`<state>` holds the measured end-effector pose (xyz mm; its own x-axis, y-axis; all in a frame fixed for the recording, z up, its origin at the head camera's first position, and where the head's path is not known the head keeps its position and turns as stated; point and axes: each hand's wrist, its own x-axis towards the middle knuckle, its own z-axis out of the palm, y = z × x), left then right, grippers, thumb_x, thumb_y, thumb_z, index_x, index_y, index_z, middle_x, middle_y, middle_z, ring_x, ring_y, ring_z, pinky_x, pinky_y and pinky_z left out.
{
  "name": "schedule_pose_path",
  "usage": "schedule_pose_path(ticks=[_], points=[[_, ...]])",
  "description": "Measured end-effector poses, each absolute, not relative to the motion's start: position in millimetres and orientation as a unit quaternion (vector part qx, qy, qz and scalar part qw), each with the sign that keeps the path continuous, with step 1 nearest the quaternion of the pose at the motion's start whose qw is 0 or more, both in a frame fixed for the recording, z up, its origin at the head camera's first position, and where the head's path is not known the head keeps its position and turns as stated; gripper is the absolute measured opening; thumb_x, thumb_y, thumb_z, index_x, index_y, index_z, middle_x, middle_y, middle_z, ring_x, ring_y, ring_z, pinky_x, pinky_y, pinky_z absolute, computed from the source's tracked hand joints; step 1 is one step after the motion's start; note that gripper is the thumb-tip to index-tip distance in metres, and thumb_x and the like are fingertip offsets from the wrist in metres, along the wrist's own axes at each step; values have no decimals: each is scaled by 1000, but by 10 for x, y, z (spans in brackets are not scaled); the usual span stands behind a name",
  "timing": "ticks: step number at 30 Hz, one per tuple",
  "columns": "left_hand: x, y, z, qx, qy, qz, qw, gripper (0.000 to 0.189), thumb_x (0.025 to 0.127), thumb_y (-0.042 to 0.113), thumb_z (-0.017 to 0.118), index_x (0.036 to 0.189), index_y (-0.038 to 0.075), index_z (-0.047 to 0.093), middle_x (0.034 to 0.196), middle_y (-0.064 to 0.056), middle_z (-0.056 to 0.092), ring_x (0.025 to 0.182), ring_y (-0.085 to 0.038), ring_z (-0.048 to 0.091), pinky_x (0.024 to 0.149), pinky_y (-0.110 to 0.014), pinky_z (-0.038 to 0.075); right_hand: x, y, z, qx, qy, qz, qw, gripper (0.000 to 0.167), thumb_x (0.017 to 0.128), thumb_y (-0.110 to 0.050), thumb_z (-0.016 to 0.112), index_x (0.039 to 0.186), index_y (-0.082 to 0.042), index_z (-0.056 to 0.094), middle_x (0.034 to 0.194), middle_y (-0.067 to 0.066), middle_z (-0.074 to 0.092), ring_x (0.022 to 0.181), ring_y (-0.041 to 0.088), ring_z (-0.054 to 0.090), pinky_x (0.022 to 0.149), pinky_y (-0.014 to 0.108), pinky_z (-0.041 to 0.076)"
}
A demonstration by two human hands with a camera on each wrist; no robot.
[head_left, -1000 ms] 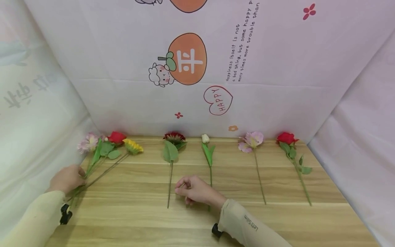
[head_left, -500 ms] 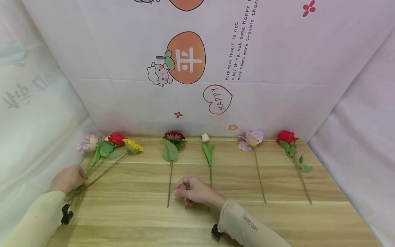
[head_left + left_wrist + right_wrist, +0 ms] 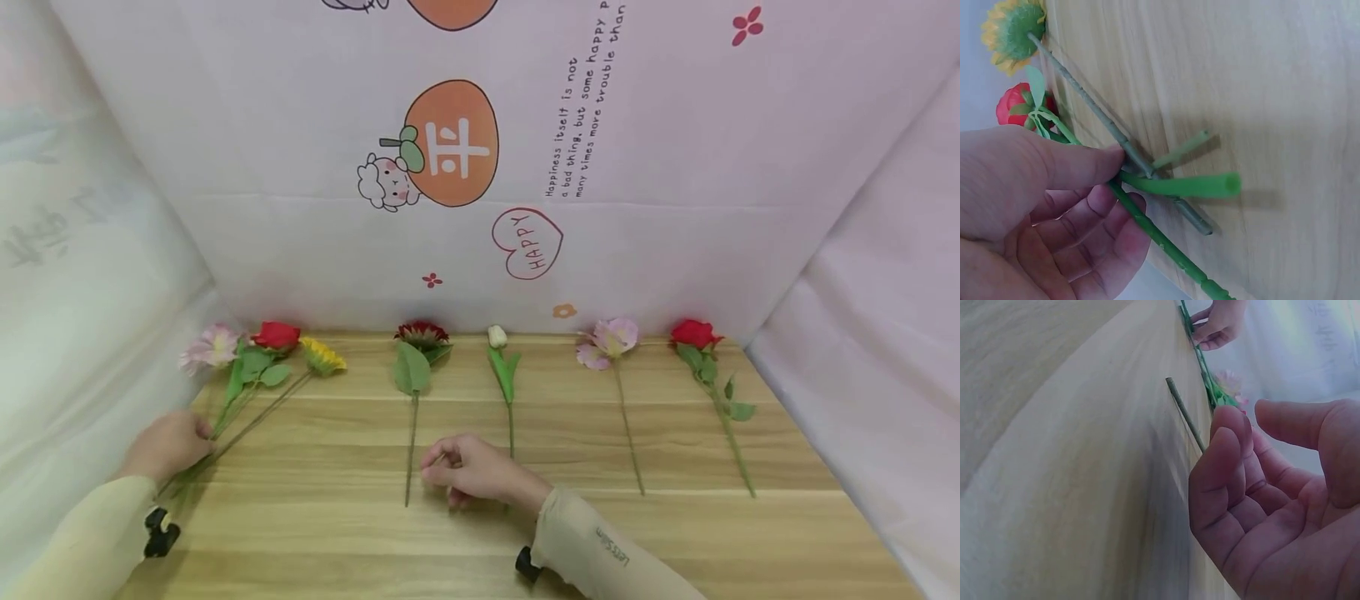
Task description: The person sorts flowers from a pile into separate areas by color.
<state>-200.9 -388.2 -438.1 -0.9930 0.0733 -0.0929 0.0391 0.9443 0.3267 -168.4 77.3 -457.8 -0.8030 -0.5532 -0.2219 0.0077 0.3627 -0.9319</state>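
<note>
My left hand pinches a bunch of artificial flower stems at the table's left side. The bunch fans out to a pink flower, a red rose and a yellow sunflower. In the left wrist view, thumb and fingers close on green stems, while the sunflower's brownish stem crosses beside the thumb tip. My right hand is loosely curled with nothing in it, over the stem of a white tulip. Just left of its fingertips lies the stem of a dark red flower.
Farther right on the wooden table lie a pale pink flower and another red rose, stems toward me. White printed cloth walls the back and both sides.
My left hand has shifted slightly toward me, and the pink flower and rose in its bunch have edged left. The right hand has stayed nearly still.
</note>
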Motion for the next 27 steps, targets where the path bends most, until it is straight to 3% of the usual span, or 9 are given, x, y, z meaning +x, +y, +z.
schedule_pose_path(ticks=[3,7,10,15,22,27], points=[[-2011,-3836,-4363,41,984,167,47,25,85,16,74,74,8,54,72,-7,53,67,-23,49,61,-43,45,-1685,790,-4576,-179,782,-537,262,15,99,-20,69,109,-9,71,89,13,69,56,17,62,52,27,56],[-2010,-3843,-4323,40,983,173,51,22,84,16,76,89,-2,65,89,-22,66,79,-39,62,73,-60,52,-1683,795,-4580,-183,780,-538,263,15,99,-21,68,109,-9,71,89,13,69,56,18,63,51,27,56],[-2016,-3830,-4277,40,982,176,47,27,83,18,77,93,-4,65,93,-25,67,84,-45,63,77,-64,50,-1687,802,-4567,-182,777,-542,264,16,100,-22,68,109,-9,71,90,14,69,56,17,63,51,26,55],[-2016,-3738,-4199,48,982,179,32,25,83,17,76,92,-4,65,87,-18,68,81,-37,64,76,-60,52,-1682,815,-4532,-180,773,-548,265,17,100,-22,68,109,-8,71,91,16,68,56,17,62,49,24,53],[-2006,-3460,-4102,68,976,208,17,26,90,14,73,98,-10,67,89,-22,71,85,-41,68,77,-55,55,-1650,832,-4488,-179,773,-547,265,19,100,-20,67,111,-5,70,90,15,67,56,15,61,49,23,51],[-1958,-3230,-4050,76,969,236,1,21,89,13,74,98,-5,69,88,-12,72,82,-28,68,72,-42,56,-1637,846,-4487,-174,772,-550,266,18,100,-19,67,111,-5,70,90,15,67,56,16,61,48,23,50]])
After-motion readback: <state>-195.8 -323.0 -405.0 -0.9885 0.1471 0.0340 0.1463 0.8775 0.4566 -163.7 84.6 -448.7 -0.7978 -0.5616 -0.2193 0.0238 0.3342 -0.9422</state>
